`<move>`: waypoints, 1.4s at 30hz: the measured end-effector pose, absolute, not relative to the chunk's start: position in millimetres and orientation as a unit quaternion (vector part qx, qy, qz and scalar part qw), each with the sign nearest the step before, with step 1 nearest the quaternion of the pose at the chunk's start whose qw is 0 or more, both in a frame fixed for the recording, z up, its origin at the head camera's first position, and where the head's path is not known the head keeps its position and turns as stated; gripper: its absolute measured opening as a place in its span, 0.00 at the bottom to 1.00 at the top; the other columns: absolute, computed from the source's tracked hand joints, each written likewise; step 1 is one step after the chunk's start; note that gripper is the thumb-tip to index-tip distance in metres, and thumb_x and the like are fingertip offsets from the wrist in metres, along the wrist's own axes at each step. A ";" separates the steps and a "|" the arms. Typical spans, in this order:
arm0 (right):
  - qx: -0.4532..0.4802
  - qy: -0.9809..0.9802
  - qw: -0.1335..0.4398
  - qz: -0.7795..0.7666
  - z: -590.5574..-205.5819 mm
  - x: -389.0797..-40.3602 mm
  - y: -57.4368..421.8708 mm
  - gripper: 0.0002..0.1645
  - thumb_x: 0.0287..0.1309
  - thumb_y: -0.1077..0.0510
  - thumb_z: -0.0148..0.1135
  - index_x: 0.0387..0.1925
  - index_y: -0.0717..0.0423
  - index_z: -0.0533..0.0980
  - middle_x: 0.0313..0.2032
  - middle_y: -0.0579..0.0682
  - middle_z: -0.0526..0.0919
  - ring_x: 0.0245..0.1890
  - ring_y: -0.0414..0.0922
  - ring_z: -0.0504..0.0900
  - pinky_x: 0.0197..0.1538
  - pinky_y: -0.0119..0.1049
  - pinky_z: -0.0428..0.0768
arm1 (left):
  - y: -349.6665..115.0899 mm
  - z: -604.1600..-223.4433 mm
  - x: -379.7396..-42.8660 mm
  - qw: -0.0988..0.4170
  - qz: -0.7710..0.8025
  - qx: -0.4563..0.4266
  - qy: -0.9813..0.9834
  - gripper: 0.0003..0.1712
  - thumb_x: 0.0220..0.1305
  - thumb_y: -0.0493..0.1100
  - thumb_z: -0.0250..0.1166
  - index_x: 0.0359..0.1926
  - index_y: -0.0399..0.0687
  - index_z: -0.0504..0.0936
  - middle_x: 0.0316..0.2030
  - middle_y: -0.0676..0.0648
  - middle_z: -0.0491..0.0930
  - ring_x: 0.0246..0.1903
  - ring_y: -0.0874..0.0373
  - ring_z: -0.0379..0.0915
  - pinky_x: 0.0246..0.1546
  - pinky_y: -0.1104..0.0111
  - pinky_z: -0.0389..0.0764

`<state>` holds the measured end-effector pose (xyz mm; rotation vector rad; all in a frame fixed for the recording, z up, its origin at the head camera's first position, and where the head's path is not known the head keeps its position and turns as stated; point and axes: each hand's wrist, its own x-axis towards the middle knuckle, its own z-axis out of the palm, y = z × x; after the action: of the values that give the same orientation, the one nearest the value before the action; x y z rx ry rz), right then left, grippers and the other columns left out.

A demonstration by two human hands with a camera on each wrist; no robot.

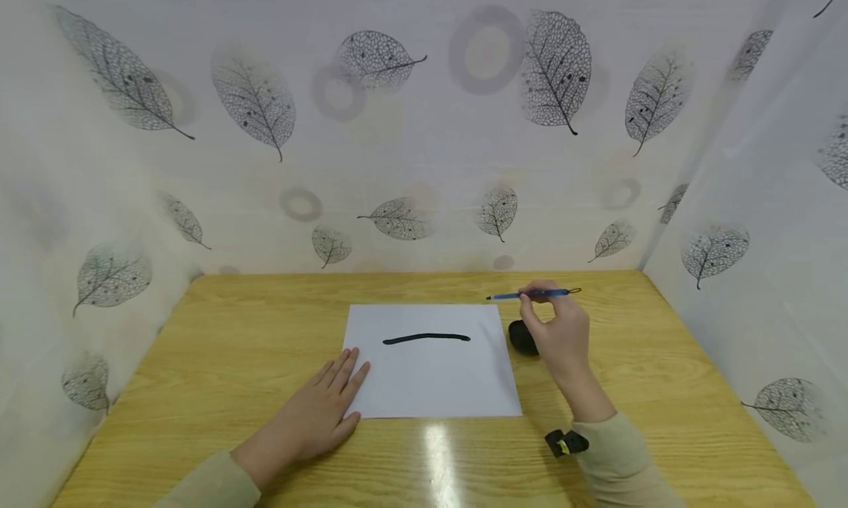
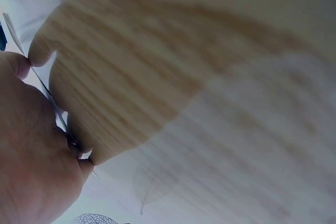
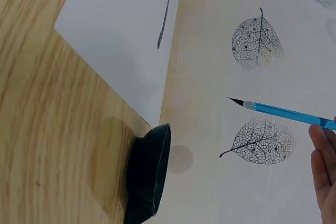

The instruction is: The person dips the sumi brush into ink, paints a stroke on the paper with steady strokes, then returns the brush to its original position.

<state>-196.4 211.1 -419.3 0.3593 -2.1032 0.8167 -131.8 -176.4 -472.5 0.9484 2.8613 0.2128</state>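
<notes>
A white sheet of paper (image 1: pixel 430 390) lies on the wooden table, bearing one long black stroke (image 1: pixel 427 337) across its upper half. My left hand (image 1: pixel 311 416) rests with spread fingers on the sheet's left edge. Above the table, beyond the paper's upper right corner, my right hand (image 1: pixel 563 339) pinches a calligraphy brush (image 3: pixel 289 113) with a clear blue handle. Its black tip (image 3: pixel 236 101) points left, away from the paper, and a cord loop hangs at the other end. Just under the right hand stands a small black bowl (image 3: pixel 149 174), partly hidden in the head view.
The wooden table (image 1: pixel 252 331) reaches back to a pale curtain (image 1: pixel 411 147) printed with grey leaves, which also encloses both sides. A black strap (image 1: pixel 566 443) sits at my right sleeve (image 1: pixel 616 456). Light glares on the front of the table.
</notes>
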 end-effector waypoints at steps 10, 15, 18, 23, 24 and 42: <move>0.183 -0.829 0.445 0.286 -422.5 -194.7 223.8 0.10 0.55 0.73 0.71 0.41 0.67 0.84 0.36 0.60 0.91 0.34 0.55 0.91 0.39 0.38 0.85 | -177.5 -477.8 -132.3 0.055 0.060 0.315 0.946 0.40 0.79 0.54 0.53 0.81 0.35 0.60 0.82 0.30 0.53 0.83 0.36 0.51 0.80 0.43 0.63; 0.191 -0.823 0.457 0.278 -423.8 -193.0 229.5 0.12 0.53 0.74 0.72 0.41 0.66 0.85 0.35 0.60 0.91 0.34 0.56 0.91 0.44 0.28 0.84 | -177.0 -477.5 -131.9 0.058 0.059 0.314 0.946 0.40 0.79 0.54 0.53 0.82 0.36 0.59 0.83 0.30 0.53 0.83 0.36 0.51 0.80 0.44 0.62; 0.203 -0.817 0.465 0.275 -425.0 -192.2 233.1 0.12 0.51 0.75 0.72 0.39 0.66 0.85 0.35 0.60 0.91 0.33 0.57 0.90 0.47 0.23 0.82 | -177.3 -479.0 -132.3 0.055 0.059 0.315 0.946 0.40 0.79 0.55 0.53 0.82 0.36 0.59 0.83 0.30 0.53 0.83 0.36 0.51 0.80 0.44 0.62; 0.242 -0.802 0.486 0.250 -429.8 -192.2 240.1 0.07 0.55 0.70 0.69 0.38 0.67 0.86 0.35 0.61 0.91 0.33 0.58 0.90 0.43 0.37 0.85 | -178.2 -483.1 -133.0 0.042 0.068 0.318 0.945 0.41 0.78 0.54 0.55 0.81 0.35 0.60 0.82 0.30 0.54 0.82 0.35 0.52 0.78 0.42 0.64; 0.249 -0.800 0.490 0.240 -430.8 -192.3 241.4 0.06 0.57 0.68 0.68 0.37 0.67 0.86 0.34 0.61 0.91 0.33 0.58 0.89 0.41 0.41 0.85 | -178.1 -483.6 -133.1 0.040 0.070 0.319 0.944 0.40 0.78 0.53 0.55 0.81 0.35 0.61 0.82 0.29 0.54 0.82 0.35 0.53 0.78 0.42 0.64; 0.323 -0.776 0.524 0.140 -437.6 -190.8 257.9 0.17 0.74 0.58 0.60 0.35 0.67 0.87 0.32 0.59 0.91 0.27 0.58 0.87 0.32 0.51 0.86 | -177.0 -477.0 -132.2 0.053 0.056 0.313 0.947 0.40 0.79 0.54 0.53 0.82 0.36 0.59 0.83 0.30 0.53 0.83 0.36 0.51 0.80 0.44 0.62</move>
<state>-190.8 257.9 -437.6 0.7735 -1.8562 0.3353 -132.2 -177.0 -477.0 0.9510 2.8786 0.1690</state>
